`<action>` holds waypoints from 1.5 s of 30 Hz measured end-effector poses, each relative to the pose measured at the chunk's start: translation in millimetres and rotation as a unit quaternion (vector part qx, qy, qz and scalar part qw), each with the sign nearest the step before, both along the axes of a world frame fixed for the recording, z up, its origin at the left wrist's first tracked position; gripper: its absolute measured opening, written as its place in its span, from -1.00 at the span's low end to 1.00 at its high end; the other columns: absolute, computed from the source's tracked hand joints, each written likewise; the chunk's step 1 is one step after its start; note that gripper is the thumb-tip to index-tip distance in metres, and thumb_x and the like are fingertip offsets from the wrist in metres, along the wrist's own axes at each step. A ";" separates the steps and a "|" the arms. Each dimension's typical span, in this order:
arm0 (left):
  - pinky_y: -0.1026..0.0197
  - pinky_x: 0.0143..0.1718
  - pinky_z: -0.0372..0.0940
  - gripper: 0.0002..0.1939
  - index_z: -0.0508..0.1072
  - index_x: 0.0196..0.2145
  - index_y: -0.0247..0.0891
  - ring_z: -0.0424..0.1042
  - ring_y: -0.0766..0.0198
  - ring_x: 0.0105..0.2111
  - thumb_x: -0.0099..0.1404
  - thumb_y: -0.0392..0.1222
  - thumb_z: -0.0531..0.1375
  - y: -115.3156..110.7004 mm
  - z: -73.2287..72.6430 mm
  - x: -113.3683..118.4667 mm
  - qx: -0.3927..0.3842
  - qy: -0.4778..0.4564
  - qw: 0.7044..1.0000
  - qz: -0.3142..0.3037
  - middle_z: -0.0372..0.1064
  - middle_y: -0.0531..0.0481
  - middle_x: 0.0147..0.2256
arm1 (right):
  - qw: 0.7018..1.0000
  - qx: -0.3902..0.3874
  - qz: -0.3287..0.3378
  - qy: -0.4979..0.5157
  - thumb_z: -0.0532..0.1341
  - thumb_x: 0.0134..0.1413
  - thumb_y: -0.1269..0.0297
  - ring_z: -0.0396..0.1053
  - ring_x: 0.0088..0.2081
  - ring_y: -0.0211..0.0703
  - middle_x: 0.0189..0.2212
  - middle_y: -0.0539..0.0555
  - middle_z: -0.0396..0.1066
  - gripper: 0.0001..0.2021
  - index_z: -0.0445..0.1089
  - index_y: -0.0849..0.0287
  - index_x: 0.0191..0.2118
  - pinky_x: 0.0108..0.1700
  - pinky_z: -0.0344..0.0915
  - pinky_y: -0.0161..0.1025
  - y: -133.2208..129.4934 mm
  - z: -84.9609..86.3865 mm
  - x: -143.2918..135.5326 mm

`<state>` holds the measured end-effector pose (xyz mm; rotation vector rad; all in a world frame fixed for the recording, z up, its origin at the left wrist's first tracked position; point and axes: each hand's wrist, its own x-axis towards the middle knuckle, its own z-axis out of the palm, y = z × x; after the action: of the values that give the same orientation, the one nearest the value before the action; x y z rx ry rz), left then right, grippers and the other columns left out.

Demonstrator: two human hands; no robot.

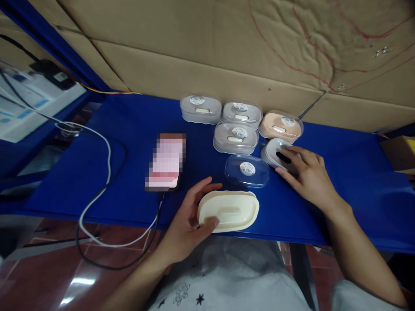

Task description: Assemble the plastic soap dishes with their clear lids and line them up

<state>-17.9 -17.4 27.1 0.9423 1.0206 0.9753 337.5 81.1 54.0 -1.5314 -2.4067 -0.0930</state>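
Note:
My left hand (194, 220) grips a shallow cream oval plastic tray (238, 220), thumb over the near rim and fingers behind it. It is tilted toward me at the table's front edge, with a long raised ridge in its middle. My right hand (308, 172) is closed on a grey oval plastic box (271, 152) with a dark slot on top; part of it is hidden under the fingers. Between the hands a clear oval lid (235, 170) with a round label lies on the blue table.
Clear-lidded oval boxes stand at the back: several grey ones (201, 115) and a peach one (274, 131). A phone (167, 162) with a blurred screen lies left. Cables (108, 160) loop over the blue table (136, 116). Behind rises a cardboard wall (194, 52).

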 end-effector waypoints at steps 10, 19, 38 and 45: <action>0.28 -0.14 0.46 -0.52 0.64 0.04 -0.16 0.61 0.09 -0.08 0.14 -0.25 0.50 9.8 9.7 -0.3 -0.207 -0.191 0.959 0.016 0.66 -0.09 -0.08 | 0.980 -0.058 0.190 -0.010 0.21 0.44 -0.01 -0.02 0.52 0.33 0.47 0.36 0.12 -0.33 0.10 0.15 0.49 0.47 0.02 0.36 -15.7 -11.5 -58.0; 0.29 -0.19 0.50 -0.58 0.58 0.10 -0.19 0.61 0.19 -0.17 0.28 -0.33 0.37 5.7 12.8 -4.1 -0.304 -0.288 0.907 -0.037 0.64 -0.09 -0.10 | 0.975 -0.058 0.198 0.076 0.27 0.38 -0.03 0.32 0.34 0.27 0.23 0.32 0.38 -0.43 0.26 0.11 0.36 0.29 0.34 0.24 -14.9 -13.1 -55.1; 0.06 0.06 0.51 -0.43 0.40 0.28 -0.11 0.56 0.01 0.10 0.36 -0.16 0.37 10.3 3.8 25.4 -0.216 -0.269 0.938 0.021 0.56 -0.10 0.13 | 0.931 -0.099 0.326 0.129 0.31 0.36 -0.03 0.10 0.46 0.24 0.34 0.35 0.27 -0.33 0.23 0.20 0.41 0.40 0.28 0.22 -43.2 -13.2 -82.6; -0.06 0.26 0.38 -0.51 0.51 0.18 -0.22 0.47 -0.10 0.23 0.40 0.06 0.34 10.6 -5.4 25.3 -0.180 -0.276 0.944 0.019 0.60 -0.17 0.10 | 0.925 -0.126 0.325 0.152 0.26 0.37 -0.09 -0.01 0.52 0.28 0.42 0.39 0.14 -0.22 0.06 0.18 0.51 0.41 0.25 0.27 -41.9 -18.3 -76.7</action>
<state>7.4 -6.7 21.6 0.3137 0.7013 0.9669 260.8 39.2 35.6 -0.6777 -2.5867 0.5646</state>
